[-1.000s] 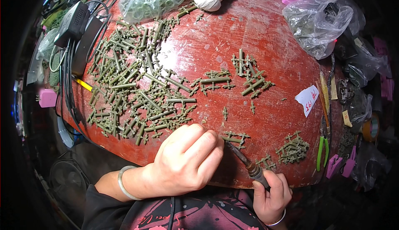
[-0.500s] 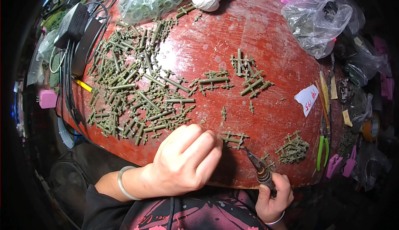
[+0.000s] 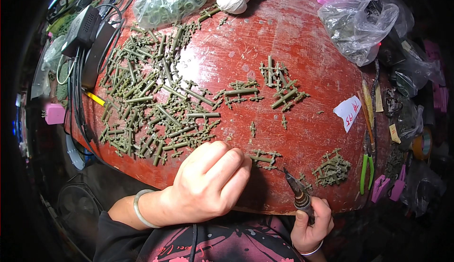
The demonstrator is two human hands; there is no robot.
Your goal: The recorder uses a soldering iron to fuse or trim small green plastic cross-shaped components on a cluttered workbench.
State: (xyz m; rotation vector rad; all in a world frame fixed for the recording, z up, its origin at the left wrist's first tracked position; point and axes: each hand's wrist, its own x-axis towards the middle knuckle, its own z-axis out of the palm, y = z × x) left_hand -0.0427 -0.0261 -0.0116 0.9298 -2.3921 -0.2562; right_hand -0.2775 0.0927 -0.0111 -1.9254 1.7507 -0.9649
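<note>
My left hand (image 3: pixel 213 179) is closed, its fingertips turned away from view, and a small olive-green plastic part (image 3: pixel 265 159) with a rod and knobbly branches sticks out past its fingers. My right hand (image 3: pixel 313 226) grips a soldering iron (image 3: pixel 299 191) by its dark handle, below a brass-coloured collar. The iron's dark pointed tip leans up and left, a short way from the green part. A little pile of green pieces (image 3: pixel 332 168) lies to the right of the iron. Beyond my left hand spreads a big heap of similar parts (image 3: pixel 151 91).
On the red table (image 3: pixel 302 39) lie more small groups of green parts (image 3: pixel 283 84) and a white paper scrap (image 3: pixel 348 113). Green-handled pliers (image 3: pixel 367 174) rest at the right edge. Clear bags (image 3: pixel 172 1) stand at the back, and a black power adapter with cables (image 3: pixel 82 30) sits at left.
The soldering iron's tip has swung slightly to the right, away from the green part. My left hand keeps its grip; the whole view has shifted very slightly.
</note>
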